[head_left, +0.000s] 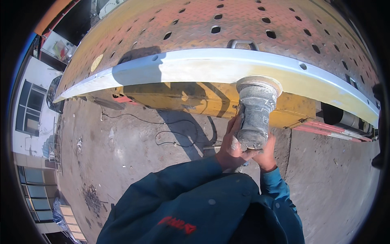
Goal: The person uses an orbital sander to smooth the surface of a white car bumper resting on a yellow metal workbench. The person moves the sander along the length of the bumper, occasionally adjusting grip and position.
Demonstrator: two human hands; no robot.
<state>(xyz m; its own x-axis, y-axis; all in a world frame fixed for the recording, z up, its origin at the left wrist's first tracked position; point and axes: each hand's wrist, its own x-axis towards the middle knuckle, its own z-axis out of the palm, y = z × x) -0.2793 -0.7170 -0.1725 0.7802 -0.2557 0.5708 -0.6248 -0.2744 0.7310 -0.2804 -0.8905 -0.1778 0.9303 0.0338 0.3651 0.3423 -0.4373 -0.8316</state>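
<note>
A dust-covered, dark grey power sander (255, 116) is held in both my hands. Its round pad rests against the front face of a long curved white-and-yellowish bar (195, 67). My left hand (231, 148) is closed round the left side of the sander's body, with pale dust on the skin. Opposite it, my right hand (266, 152) is closed on the right side near the lower end; part of its fingers is hidden behind the body. Both forearms are in dark teal sleeves.
Beyond the bar spreads a worn orange-red plate (239, 24) with rows of holes and a metal handle (242, 44). Yellow bodywork (174, 96) runs beneath the bar. A thin cable (178, 144) loops over the concrete floor (134, 162). Red-and-white bars (333, 131) sit low at the right.
</note>
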